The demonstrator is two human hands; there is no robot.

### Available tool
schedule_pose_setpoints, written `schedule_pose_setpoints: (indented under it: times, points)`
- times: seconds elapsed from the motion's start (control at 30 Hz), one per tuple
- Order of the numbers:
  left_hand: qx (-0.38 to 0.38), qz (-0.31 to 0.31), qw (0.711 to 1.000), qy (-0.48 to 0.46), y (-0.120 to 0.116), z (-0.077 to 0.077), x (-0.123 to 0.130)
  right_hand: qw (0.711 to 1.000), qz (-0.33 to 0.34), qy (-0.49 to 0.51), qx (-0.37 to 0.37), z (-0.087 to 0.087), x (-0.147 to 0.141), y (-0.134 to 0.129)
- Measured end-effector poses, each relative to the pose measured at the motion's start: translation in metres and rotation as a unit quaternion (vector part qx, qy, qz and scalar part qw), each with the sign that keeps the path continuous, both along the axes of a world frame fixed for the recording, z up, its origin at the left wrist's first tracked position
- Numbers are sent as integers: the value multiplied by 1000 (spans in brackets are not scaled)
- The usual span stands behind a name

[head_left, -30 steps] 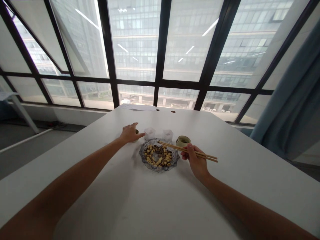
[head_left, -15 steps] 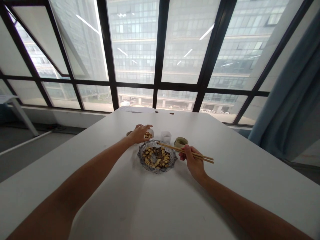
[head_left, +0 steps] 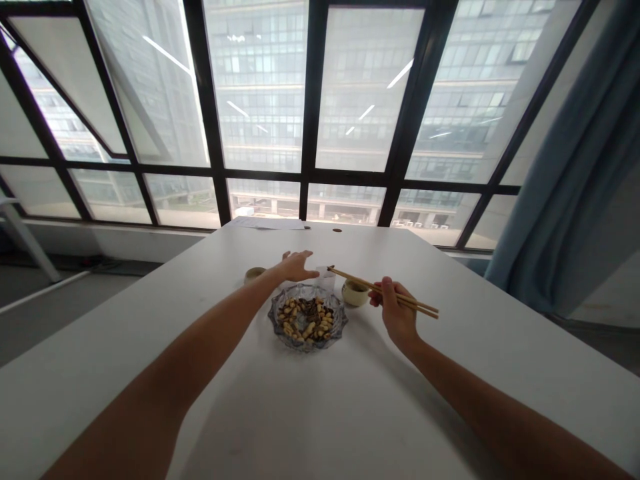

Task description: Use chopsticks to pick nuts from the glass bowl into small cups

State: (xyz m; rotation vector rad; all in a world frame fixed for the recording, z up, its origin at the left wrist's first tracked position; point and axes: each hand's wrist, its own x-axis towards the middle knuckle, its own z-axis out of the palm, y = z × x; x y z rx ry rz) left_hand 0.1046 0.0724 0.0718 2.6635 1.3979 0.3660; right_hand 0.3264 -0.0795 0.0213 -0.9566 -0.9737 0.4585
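Gripped in the fingers of the right hand (head_left: 399,313), the chopsticks (head_left: 361,281) point left past the right green cup (head_left: 355,295), with a small dark piece (head_left: 331,268) at their tips by the clear cup (head_left: 327,281). Fingers spread and empty, the left hand (head_left: 297,266) hovers just left of that cup, beyond the glass bowl (head_left: 299,347), which stands on the white table (head_left: 280,413) and holds peanuts (head_left: 309,329) and dark seeds (head_left: 314,308). Left of the left wrist stands another green cup (head_left: 254,273), partly hidden.
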Motion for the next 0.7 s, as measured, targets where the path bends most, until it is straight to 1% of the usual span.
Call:
schedule_pose_setpoints:
  times: [0.1, 0.17, 0.23, 0.3, 0.37, 0.4, 0.5, 0.6, 0.63, 0.7]
  points:
    - [-20, -46, 999, 0, -5, -8, 29, 999, -29, -37, 12, 0, 16, 6]
    - [-9, -64, 998, -22, -6, -13, 38, 996, -42, -83, 14, -1, 23, 6]
    - [33, -90, 995, -41, -6, -16, 39, 985, -49, -163, 19, -2, 26, 4]
    - [75, -117, 989, -50, -7, -17, 36, 964, -51, -257, 32, -1, 26, 0]
    - [92, -129, 986, -59, -7, -17, 32, 942, -51, -327, 51, -1, 25, -4]
    - [92, -131, 985, -65, -8, -16, 31, 935, -53, -346, 61, -1, 24, -5]
    - [87, -133, 984, -82, -11, -16, 29, 922, -48, -376, 82, -1, 21, -4]
    - [77, -135, 984, -88, -11, -17, 29, 911, -8, -405, 78, 2, 17, -2]
    - [71, -133, 985, -87, -10, -17, 29, 912, 0, -405, 69, 5, 16, -3]
    - [54, -116, 988, -83, -7, -18, 29, 928, -4, -368, 49, 16, 13, -6]
